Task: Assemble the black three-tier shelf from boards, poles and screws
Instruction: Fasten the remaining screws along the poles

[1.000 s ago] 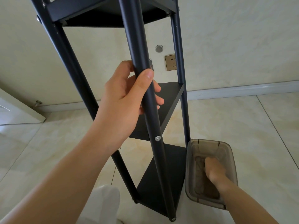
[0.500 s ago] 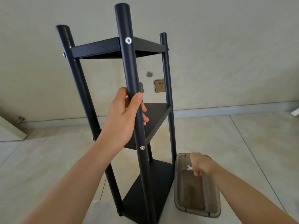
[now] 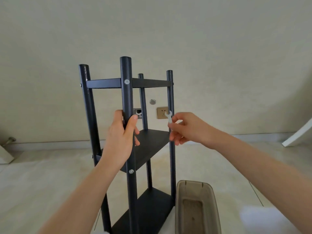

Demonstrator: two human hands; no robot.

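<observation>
We see the black three-tier shelf point(image 3: 146, 144) standing upright on the pale tiled floor point(image 3: 42, 179), near the cream wall point(image 3: 202, 48). All three boards sit between four poles; silver screws point(image 3: 126, 81) show on the nearest pole point(image 3: 127, 98) at the top and middle boards.

Our left hand point(image 3: 120, 141) grips that nearest pole between the top and middle tiers, thumb across the front, fingers curled round behind.

Our right hand point(image 3: 184, 128) is raised just right of the shelf, beside the right rear pole point(image 3: 170, 102). Thumb and fingers pinch a small silvery wrench point(image 3: 169, 116), its open end pointing up. We cannot tell whether the hand touches the pole.

A brown translucent plastic bin point(image 3: 197, 208) sits on the floor against the shelf's lower right. On the wall behind: a gold-toned socket point(image 3: 161, 113), a round metal fitting point(image 3: 152, 102), a second fitting half hidden by poles. A doorstop point(image 3: 10, 140) sits at the far left.
</observation>
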